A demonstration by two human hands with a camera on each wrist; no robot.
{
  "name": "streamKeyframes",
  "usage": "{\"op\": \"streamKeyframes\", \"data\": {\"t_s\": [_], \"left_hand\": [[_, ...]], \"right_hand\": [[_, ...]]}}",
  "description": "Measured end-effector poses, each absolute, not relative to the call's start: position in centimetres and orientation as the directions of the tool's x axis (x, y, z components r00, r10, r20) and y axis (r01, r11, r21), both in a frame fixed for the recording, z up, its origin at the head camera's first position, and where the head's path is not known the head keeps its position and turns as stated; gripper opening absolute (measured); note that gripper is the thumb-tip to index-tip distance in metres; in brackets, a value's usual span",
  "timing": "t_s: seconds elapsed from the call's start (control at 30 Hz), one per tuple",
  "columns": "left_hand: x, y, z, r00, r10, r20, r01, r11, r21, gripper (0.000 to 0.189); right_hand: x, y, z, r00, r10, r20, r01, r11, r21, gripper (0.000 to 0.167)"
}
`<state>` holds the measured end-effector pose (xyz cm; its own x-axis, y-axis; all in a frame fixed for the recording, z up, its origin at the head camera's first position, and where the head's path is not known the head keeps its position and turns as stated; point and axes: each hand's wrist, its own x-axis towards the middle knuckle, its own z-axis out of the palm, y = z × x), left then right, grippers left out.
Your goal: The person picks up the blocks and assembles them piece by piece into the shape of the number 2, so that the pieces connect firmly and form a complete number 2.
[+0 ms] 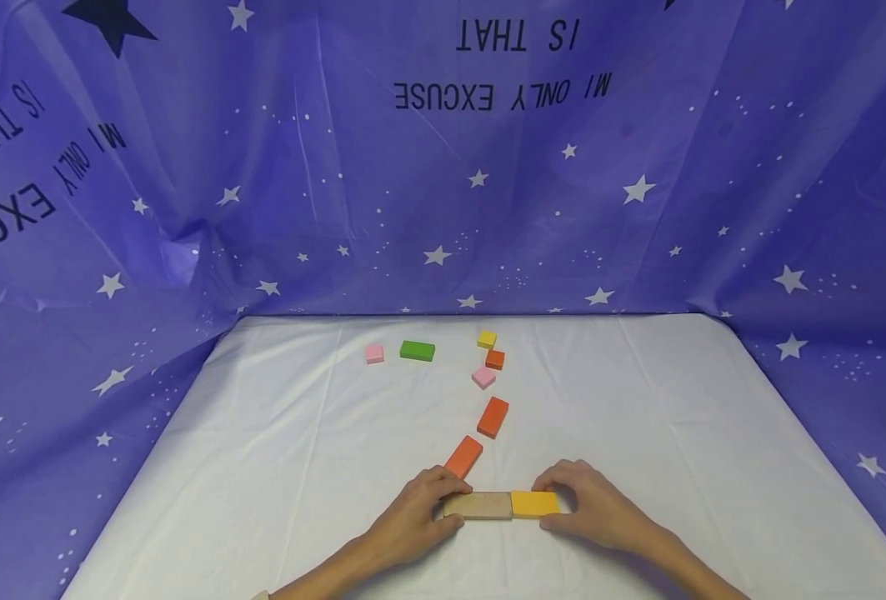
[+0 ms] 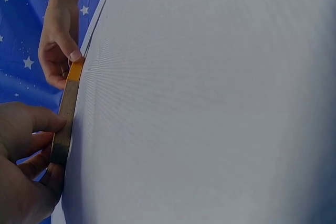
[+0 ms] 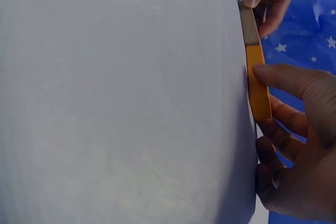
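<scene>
Near the front of the table, a natural wood block (image 1: 478, 506) and a yellow block (image 1: 534, 504) lie end to end in one row. My left hand (image 1: 418, 515) pinches the wood block at its left end, thumb on the near side and fingers on the far side. The yellow block's right end is held the same way by my right hand (image 1: 598, 510). In the left wrist view the thumb presses the side of the wood block (image 2: 65, 114). The right wrist view has the thumb against the yellow block (image 3: 258, 90). Just behind my left fingers lies an orange block (image 1: 463, 457), partly covered by them.
A second orange block (image 1: 493, 417) lies farther back, then a small pink block (image 1: 483, 377), an orange cube (image 1: 495, 359) and a yellow cube (image 1: 487, 339). Back left are a green block (image 1: 417, 351) and another pink block (image 1: 374, 354). A purple starry curtain (image 1: 427, 208) surrounds the white-covered table (image 1: 262, 500).
</scene>
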<state>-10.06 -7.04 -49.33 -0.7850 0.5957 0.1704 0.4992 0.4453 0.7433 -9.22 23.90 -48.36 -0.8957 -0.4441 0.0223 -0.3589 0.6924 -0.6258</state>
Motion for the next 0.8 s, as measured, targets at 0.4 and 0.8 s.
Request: {"op": "streamKeyframes", "data": {"t_s": [0.4,0.8], "left_hand": [[-10.0,-7.0,-49.5,-0.787,0.591,0.179,0.502,0.445,0.741,0.032],[-10.0,-7.0,-49.3,-0.785,0.593,0.18,0.504,0.443,0.741,0.033]], "right_hand": [[-9.1,21.7,-48.8,-0.911,-0.411,0.041,-0.345,0.704,-0.62,0.031],[-9.3,20.6,-49.0,-0.911,-0.412,0.029,-0.339,0.705,-0.624,0.03]]}}
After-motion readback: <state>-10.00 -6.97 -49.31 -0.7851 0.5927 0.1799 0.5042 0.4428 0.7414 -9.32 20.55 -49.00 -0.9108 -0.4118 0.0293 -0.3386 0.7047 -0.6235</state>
